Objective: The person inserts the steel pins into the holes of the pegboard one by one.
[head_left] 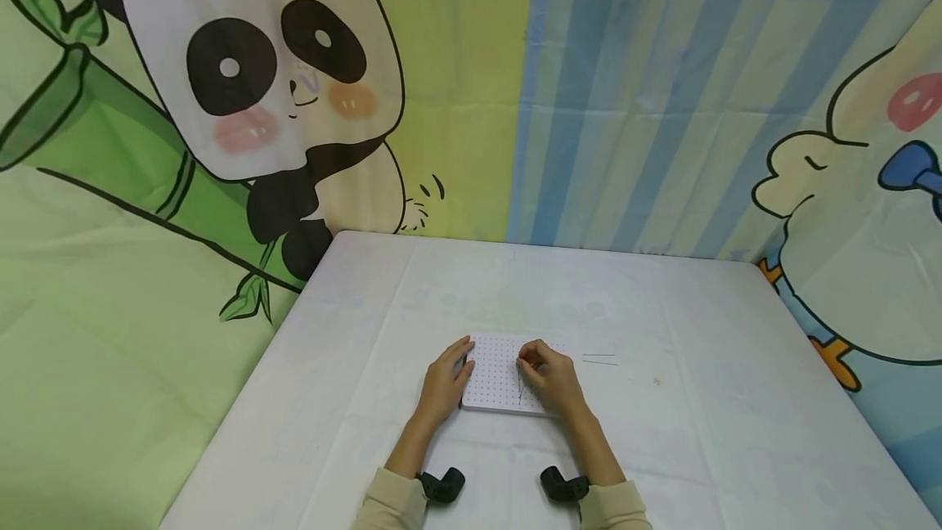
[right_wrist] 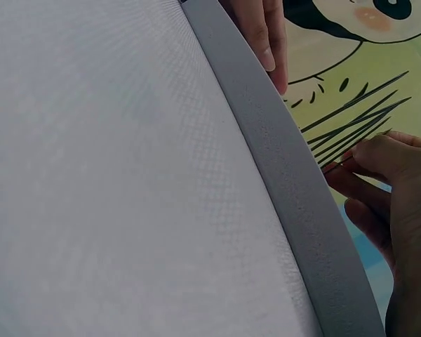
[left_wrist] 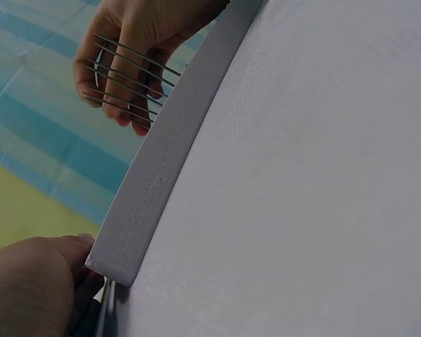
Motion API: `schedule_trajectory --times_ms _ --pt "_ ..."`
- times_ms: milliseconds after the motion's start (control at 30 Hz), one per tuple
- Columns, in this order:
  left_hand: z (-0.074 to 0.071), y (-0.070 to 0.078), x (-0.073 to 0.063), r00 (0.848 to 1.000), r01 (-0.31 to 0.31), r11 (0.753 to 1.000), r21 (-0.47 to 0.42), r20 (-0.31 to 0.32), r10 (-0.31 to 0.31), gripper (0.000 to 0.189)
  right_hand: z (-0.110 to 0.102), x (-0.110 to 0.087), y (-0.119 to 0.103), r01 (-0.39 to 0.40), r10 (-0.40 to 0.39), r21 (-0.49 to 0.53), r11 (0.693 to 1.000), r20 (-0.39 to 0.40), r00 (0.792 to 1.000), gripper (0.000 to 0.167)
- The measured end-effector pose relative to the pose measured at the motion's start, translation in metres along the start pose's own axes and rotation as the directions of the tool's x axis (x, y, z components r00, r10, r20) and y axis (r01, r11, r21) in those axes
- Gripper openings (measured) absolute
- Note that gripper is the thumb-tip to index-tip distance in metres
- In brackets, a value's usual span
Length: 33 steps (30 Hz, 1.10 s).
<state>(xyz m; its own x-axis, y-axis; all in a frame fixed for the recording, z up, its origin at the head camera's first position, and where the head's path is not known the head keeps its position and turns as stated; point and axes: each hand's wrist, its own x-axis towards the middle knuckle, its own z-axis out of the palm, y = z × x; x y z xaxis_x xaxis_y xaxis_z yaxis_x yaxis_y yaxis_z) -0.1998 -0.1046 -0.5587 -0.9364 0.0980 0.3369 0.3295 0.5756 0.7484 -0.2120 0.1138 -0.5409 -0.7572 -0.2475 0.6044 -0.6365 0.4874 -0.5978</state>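
A white board with a grid of small holes (head_left: 491, 375) lies flat on the table. Several thin dark metal rods (right_wrist: 358, 102) stand up from it in a row, some leaning across each other in the right wrist view. My right hand (head_left: 553, 379) is over the board's right half, thumb and index finger pinching a thin rod (right_wrist: 342, 162) low down, close above the board's surface. Along the board's left edge rests my left hand (head_left: 443, 381), its fingers fairly straight and touching the side. Two more rods (head_left: 599, 363) lie loose on the table, right of the board.
The white-covered table (head_left: 736, 432) extends past the board on all sides. A patterned curtain (head_left: 456, 88) with a panda and stripes hangs behind it. Black wrist cameras (head_left: 443, 486) are strapped at both cuffs.
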Motion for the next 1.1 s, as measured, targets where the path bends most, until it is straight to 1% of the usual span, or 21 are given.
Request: schedule_trajectory --times_ms 233,300,567,700,767,933,1033,1100 --pt "-0.001 0.001 0.0 1.0 -0.012 1.0 -0.001 -0.002 0.012 0.037 0.001 0.001 0.001 -0.017 0.017 -0.017 1.0 0.014 1.0 0.015" --pt "-0.001 0.001 0.0 1.0 -0.005 1.0 -0.004 -0.002 0.005 0.037 0.001 0.0 0.002 -0.027 0.028 -0.02 0.999 0.017 0.999 0.016" --pt "0.0 0.002 -0.002 1.0 -0.01 1.0 0.007 -0.007 0.01 0.036 0.002 -0.004 0.003 -0.038 0.038 -0.01 0.999 0.013 0.999 0.018" --pt "0.001 0.002 -0.003 1.0 -0.01 1.0 0.004 -0.007 0.01 0.036 0.003 -0.007 0.003 -0.039 0.039 0.01 0.999 0.016 0.999 0.023" --pt "0.001 0.002 -0.004 1.0 -0.006 1.0 0.003 -0.002 0.006 0.036 0.002 -0.008 0.002 -0.048 0.047 0.039 0.998 0.026 0.999 0.029" --pt "0.002 0.001 -0.003 1.0 0.018 1.0 0.004 0.008 -0.018 0.036 -0.004 -0.01 -0.003 -0.118 0.114 0.07 0.991 0.056 0.992 0.041" --pt "0.002 0.001 -0.002 1.0 0.024 1.0 0.007 0.008 -0.024 0.035 -0.011 -0.01 -0.002 -0.167 0.164 0.056 0.984 0.044 0.985 0.04" --pt "0.002 0.001 -0.001 1.0 0.02 1.0 0.008 0.007 -0.02 0.035 -0.017 -0.01 0.0 -0.2 0.199 0.044 0.979 0.019 0.98 0.037"
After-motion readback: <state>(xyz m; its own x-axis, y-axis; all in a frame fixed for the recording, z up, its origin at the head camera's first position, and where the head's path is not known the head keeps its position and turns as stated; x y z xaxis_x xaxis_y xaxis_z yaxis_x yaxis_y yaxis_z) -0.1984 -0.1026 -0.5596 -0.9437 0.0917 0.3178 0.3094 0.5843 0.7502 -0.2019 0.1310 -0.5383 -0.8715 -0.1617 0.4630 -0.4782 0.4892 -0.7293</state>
